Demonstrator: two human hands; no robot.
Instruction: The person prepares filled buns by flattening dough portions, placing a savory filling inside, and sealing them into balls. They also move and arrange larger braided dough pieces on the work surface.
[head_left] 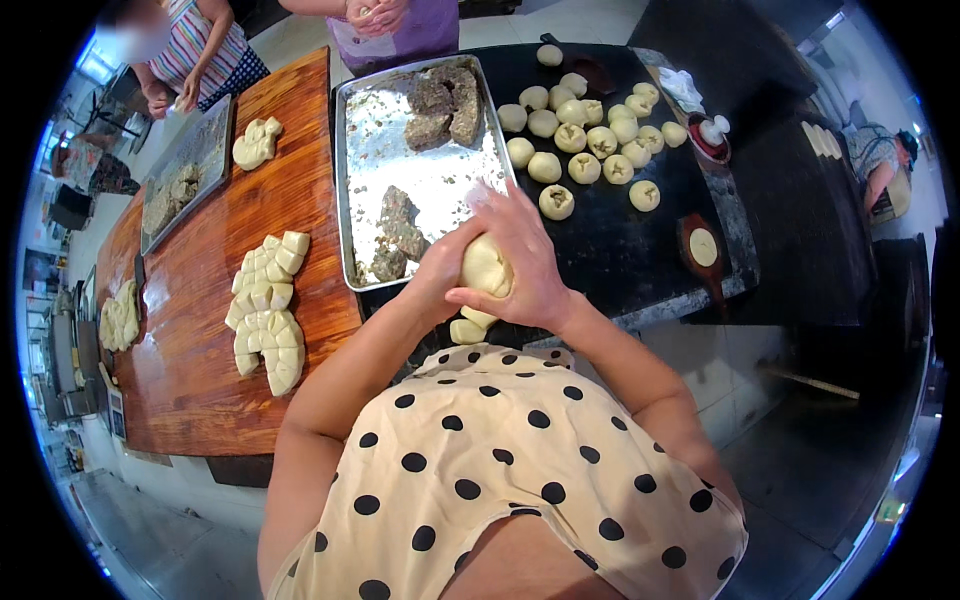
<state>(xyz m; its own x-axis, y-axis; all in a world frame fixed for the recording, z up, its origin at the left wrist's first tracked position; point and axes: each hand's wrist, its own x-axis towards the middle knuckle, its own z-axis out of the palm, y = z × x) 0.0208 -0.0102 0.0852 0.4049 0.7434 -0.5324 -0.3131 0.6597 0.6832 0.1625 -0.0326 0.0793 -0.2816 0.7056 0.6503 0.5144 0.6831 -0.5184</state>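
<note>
Both hands cup a pale dough ball [487,266] in front of my chest, over the tray's near right corner. My left hand [440,268] wraps its near left side. Around the far and right side curls my right hand [530,255], its thumb lying across the front of the dough. Whether filling is inside cannot be seen. Just below my hands lie a few small dough pieces [468,328], partly hidden. The metal tray [360,160] beside them carries clumps of brownish filling [400,222] and a larger filling mound [445,105] at its far end.
Several filled dough balls [585,168] sit on the black tabletop [640,250] to the right. There, a dough disc rests on a wooden paddle [703,250]. Cut dough pieces [270,300] lie on the wooden table [200,330]. Two people work across the tables.
</note>
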